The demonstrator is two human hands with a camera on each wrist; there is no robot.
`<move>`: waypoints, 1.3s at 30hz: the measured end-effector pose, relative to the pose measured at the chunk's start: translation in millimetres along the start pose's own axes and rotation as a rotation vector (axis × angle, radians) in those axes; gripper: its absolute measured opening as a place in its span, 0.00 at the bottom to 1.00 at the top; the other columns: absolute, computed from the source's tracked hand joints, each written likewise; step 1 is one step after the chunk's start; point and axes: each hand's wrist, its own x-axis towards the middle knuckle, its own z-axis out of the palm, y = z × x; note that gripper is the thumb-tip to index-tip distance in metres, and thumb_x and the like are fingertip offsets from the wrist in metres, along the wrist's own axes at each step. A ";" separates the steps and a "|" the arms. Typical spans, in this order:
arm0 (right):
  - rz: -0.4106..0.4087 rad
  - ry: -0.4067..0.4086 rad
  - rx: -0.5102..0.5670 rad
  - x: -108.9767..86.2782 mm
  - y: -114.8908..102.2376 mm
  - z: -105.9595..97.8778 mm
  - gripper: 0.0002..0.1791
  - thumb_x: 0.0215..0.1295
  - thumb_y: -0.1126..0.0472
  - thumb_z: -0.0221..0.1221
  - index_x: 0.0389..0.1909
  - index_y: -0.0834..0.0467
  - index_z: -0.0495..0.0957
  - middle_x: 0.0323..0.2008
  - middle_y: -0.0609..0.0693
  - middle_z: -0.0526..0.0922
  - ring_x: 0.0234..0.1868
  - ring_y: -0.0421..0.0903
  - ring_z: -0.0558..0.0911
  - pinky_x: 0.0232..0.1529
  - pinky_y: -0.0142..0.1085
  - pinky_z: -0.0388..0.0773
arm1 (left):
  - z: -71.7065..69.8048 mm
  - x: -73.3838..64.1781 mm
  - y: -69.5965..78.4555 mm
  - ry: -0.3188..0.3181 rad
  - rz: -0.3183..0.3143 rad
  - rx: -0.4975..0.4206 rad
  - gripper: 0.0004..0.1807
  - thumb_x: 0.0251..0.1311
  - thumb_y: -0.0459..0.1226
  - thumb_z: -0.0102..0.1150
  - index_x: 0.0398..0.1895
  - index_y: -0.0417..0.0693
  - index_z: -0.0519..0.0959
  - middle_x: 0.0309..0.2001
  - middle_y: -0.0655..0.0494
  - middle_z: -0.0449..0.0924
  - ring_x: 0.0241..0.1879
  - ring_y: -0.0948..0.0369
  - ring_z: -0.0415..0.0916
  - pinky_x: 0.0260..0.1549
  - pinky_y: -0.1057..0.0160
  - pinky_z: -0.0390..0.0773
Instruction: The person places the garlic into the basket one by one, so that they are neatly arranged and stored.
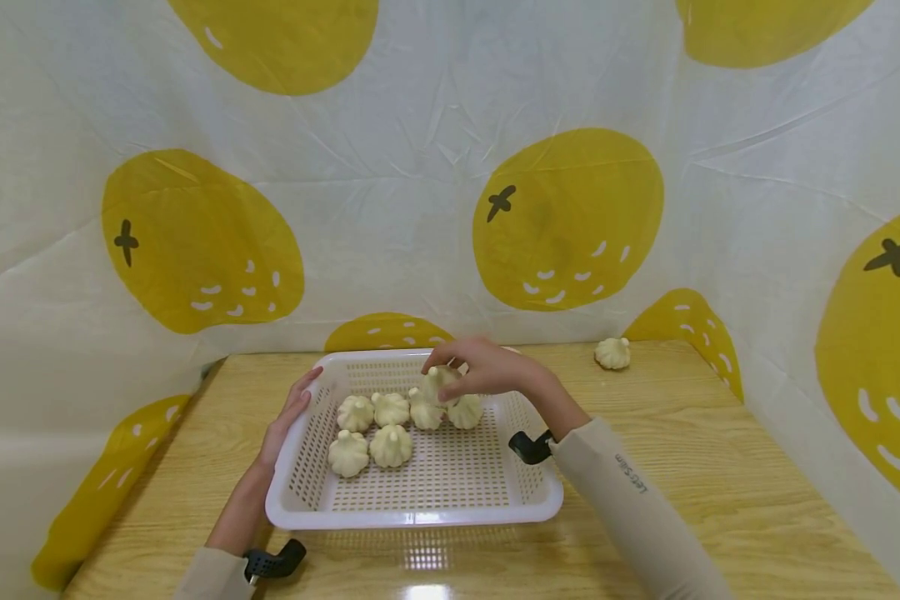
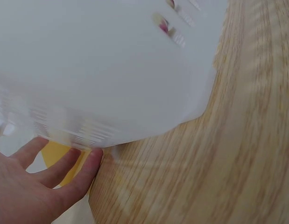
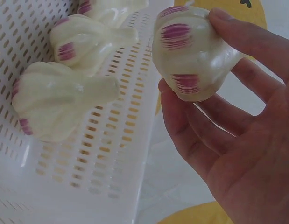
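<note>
My right hand [image 1: 487, 367] pinches a garlic bulb [image 3: 193, 53] between thumb and fingertips, over the back part of a white slotted plastic basket [image 1: 420, 521]. The bulb is cream with purple streaks. Several more garlic bulbs [image 1: 391, 446] sit in the basket, in the left and middle part of its floor; one of them, a bulb [image 3: 62, 100] with its stem pointing right, shows close up in the right wrist view. At the basket's left side, my left hand [image 1: 281, 429] has its extended fingers [image 2: 79, 179] against the outer wall, holding nothing.
The basket stands on a wood-grain table [image 1: 690, 450]. One loose garlic bulb [image 1: 612, 353] lies near the table's back right edge. A white cloth [image 1: 390, 208] with large yellow fruit prints hangs behind the table and along its sides.
</note>
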 end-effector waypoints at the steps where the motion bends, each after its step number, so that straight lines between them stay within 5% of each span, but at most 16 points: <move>1: -0.005 -0.009 -0.001 1.0 0.6 1.4 0.20 0.67 0.56 0.68 0.59 0.53 0.82 0.60 0.47 0.84 0.58 0.49 0.81 0.60 0.50 0.78 | -0.1 0.1 -0.2 0.002 -0.002 -0.001 0.30 0.84 0.49 0.21 0.84 0.61 0.36 0.83 0.48 0.29 0.82 0.45 0.30 0.72 0.48 0.46; 10: 0.037 -0.093 -0.017 5.3 6.5 14.7 0.19 0.65 0.56 0.70 0.57 0.51 0.83 0.56 0.47 0.86 0.57 0.48 0.81 0.62 0.47 0.77 | -0.2 0.8 -1.9 0.019 0.002 -0.023 0.29 0.84 0.49 0.22 0.83 0.63 0.39 0.82 0.50 0.34 0.80 0.53 0.39 0.68 0.62 0.56; 26: 0.135 -0.212 0.021 12.9 5.3 30.6 0.19 0.62 0.59 0.72 0.54 0.48 0.83 0.60 0.51 0.84 0.64 0.52 0.80 0.64 0.47 0.76 | 1.3 2.4 -0.9 0.021 0.000 -0.015 0.30 0.84 0.49 0.22 0.84 0.61 0.37 0.83 0.48 0.31 0.82 0.45 0.31 0.73 0.46 0.44; 39: 0.163 -0.284 -0.018 14.4 -0.7 36.1 0.20 0.59 0.58 0.74 0.52 0.47 0.84 0.53 0.48 0.85 0.53 0.45 0.82 0.52 0.40 0.79 | 2.0 1.6 -1.3 0.017 -0.002 -0.040 0.29 0.84 0.49 0.21 0.83 0.63 0.38 0.83 0.49 0.31 0.82 0.45 0.31 0.72 0.47 0.45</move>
